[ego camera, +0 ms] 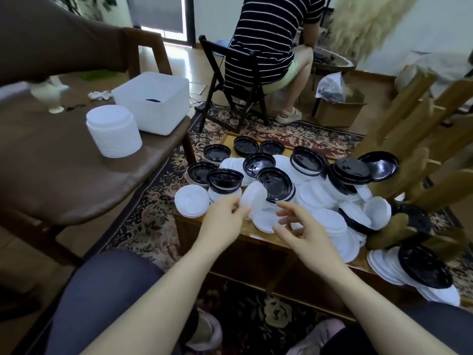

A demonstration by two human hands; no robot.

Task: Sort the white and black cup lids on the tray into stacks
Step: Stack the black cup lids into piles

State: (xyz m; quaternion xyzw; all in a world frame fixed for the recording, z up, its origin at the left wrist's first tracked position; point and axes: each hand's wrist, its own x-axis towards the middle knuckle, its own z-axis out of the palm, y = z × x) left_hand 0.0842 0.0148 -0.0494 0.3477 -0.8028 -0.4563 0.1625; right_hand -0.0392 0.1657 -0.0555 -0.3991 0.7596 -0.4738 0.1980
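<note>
A low wooden tray (258, 239) carries a jumble of white and black cup lids. My left hand (225, 216) pinches a white lid (253, 198) and holds it tilted on edge above the tray's near left part. Just to its right my right hand (299, 226) hovers over the white lids (330, 221) with loosely spread fingers and holds nothing. Several black lids (275, 184) lie on and among the white ones. A small pile of white lids (192, 201) sits at the tray's left corner. A tall, neat stack of white lids (112, 134) stands on the brown chair seat at the left.
A white plastic bin (153, 101) sits behind the tall stack on the brown chair (64, 175). A person in a striped shirt (268, 42) sits on a dark folding chair beyond the tray. Wooden chairs (419, 155) crowd the right side, and more lids (409, 270) spill off the tray's right end.
</note>
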